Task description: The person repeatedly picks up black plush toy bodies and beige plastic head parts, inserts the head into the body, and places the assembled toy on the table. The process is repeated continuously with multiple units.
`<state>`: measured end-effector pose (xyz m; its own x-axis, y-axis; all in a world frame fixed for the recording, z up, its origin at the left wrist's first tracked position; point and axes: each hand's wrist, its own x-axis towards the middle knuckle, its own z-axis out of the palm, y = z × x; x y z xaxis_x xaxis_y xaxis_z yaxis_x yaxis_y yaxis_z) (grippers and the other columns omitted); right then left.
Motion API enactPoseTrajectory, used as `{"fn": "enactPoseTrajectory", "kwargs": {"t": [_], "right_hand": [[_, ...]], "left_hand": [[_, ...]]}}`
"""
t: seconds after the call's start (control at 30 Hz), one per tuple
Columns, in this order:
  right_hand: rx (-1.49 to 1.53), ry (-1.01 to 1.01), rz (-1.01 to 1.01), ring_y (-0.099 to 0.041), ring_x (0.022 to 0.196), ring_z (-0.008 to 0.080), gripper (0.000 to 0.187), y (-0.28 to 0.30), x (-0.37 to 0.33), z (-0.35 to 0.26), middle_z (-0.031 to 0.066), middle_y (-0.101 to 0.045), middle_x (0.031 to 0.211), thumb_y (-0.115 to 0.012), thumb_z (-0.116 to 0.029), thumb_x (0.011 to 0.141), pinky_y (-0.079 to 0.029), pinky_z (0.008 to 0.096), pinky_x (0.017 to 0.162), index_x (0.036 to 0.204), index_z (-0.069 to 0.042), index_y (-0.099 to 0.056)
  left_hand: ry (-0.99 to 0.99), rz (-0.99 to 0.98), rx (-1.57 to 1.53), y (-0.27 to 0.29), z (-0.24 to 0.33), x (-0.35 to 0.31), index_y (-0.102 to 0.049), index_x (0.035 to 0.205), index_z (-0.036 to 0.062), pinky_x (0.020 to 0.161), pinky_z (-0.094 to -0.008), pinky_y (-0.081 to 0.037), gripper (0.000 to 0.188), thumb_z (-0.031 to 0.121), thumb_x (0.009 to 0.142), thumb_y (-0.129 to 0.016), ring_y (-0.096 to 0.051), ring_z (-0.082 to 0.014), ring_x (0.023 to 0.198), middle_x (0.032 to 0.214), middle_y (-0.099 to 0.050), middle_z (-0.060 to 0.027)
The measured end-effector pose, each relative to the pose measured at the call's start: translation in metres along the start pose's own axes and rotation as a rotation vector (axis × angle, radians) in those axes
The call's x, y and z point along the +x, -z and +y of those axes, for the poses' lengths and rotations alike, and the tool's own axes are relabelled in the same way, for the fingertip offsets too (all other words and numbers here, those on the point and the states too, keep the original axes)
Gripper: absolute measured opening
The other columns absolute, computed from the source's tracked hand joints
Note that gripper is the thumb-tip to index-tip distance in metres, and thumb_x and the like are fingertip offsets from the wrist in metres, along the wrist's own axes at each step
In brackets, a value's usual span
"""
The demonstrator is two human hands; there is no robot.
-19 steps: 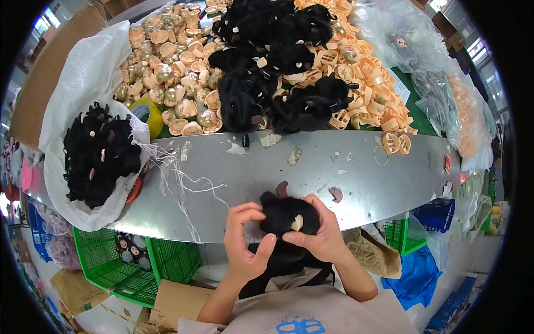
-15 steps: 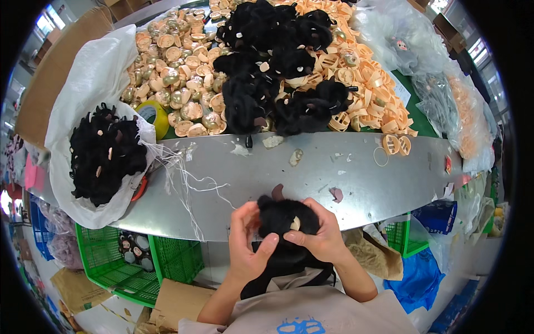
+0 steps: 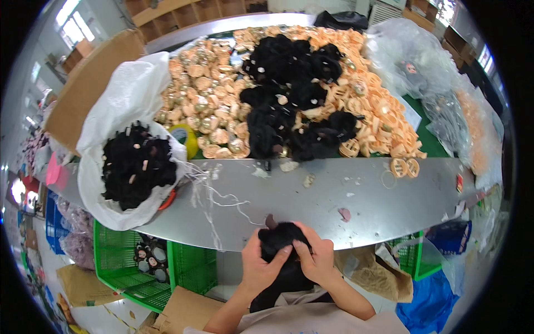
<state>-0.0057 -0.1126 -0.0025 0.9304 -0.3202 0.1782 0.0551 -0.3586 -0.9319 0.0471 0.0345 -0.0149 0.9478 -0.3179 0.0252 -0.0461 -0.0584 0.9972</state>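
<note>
Near the table's front edge, a small black furry plush piece (image 3: pixel 281 235) is held between both hands, with a brown ear-like tab sticking up at its far left. My left hand (image 3: pixel 260 268) grips its left side, thumb across the near face. My right hand (image 3: pixel 318 259) closes round the right side, its thumb pressed into the fur close to the left thumb. The underside of the piece and some fingertips are hidden. Beyond the hands, a small brownish-pink scrap (image 3: pixel 345 214) lies on the grey metal table (image 3: pixel 289 206).
More black plush pieces (image 3: pixel 286 61) are heaped at the table's back, between peach-and-gold rounded shells (image 3: pixel 203 94) and peach plastic frames (image 3: pixel 384 119). A white sack (image 3: pixel 125 80) of black pieces, yellow tape (image 3: pixel 189 142) and white strings (image 3: pixel 222 197) are left. Green crates (image 3: pixel 192 273) stand below.
The view has tilted up, so the table sits lower in the picture. My thumbs have shifted on the plush piece, and the pale patch on its front no longer shows.
</note>
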Motion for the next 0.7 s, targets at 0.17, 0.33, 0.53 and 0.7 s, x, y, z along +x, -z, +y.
{"fn": "enactPoseTrajectory", "kwargs": {"t": [0.17, 0.33, 0.53, 0.7], "right_hand": [[-0.378, 0.296, 0.105, -0.052, 0.042, 0.0209, 0.049, -0.012, 0.009, 0.010, 0.0066, -0.052, 0.053, -0.067, -0.001, 0.074, -0.039, 0.0347, 0.043, 0.123, -0.007, -0.069], [-0.426, 0.465, 0.152, -0.043, 0.039, 0.0176, 0.055, -0.020, 0.011, 0.009, 0.0022, -0.042, 0.050, -0.068, -0.001, 0.071, -0.034, 0.0330, 0.041, 0.125, -0.003, -0.069], [-0.403, 0.684, 0.044, -0.041, 0.039, 0.0171, 0.057, -0.022, 0.018, 0.008, 0.0017, -0.039, 0.051, -0.064, 0.005, 0.067, -0.033, 0.0331, 0.041, 0.123, 0.002, -0.068], [-0.203, 0.722, -0.028, -0.046, 0.041, 0.0196, 0.047, -0.026, 0.024, 0.001, 0.0037, -0.046, 0.054, -0.060, 0.007, 0.071, -0.037, 0.0321, 0.043, 0.117, 0.006, -0.068]], "left_hand": [[0.003, 0.034, 0.143, 0.003, 0.014, -0.004, -0.061, 0.110, 0.0002, 0.075, -0.0277, -0.052, 0.029, 0.009, 0.087, -0.075, -0.063, -0.0106, 0.082, 0.090, -0.070, -0.0066], [-0.047, 0.101, 0.236, 0.004, 0.022, 0.003, -0.062, 0.106, 0.0000, 0.071, -0.0299, -0.052, 0.025, 0.009, 0.085, -0.075, -0.065, -0.0146, 0.076, 0.086, -0.070, -0.0092], [-0.124, 0.138, 0.385, 0.010, 0.020, 0.014, -0.063, 0.106, 0.0015, 0.066, -0.0359, -0.052, 0.026, 0.010, 0.083, -0.072, -0.066, -0.0265, 0.070, 0.082, -0.067, -0.0143], [-0.191, 0.141, 0.431, 0.050, 0.045, 0.034, -0.061, 0.107, 0.0024, 0.061, -0.0297, -0.050, 0.018, 0.008, 0.091, -0.068, -0.064, -0.0136, 0.069, 0.080, -0.066, -0.0085]]}}
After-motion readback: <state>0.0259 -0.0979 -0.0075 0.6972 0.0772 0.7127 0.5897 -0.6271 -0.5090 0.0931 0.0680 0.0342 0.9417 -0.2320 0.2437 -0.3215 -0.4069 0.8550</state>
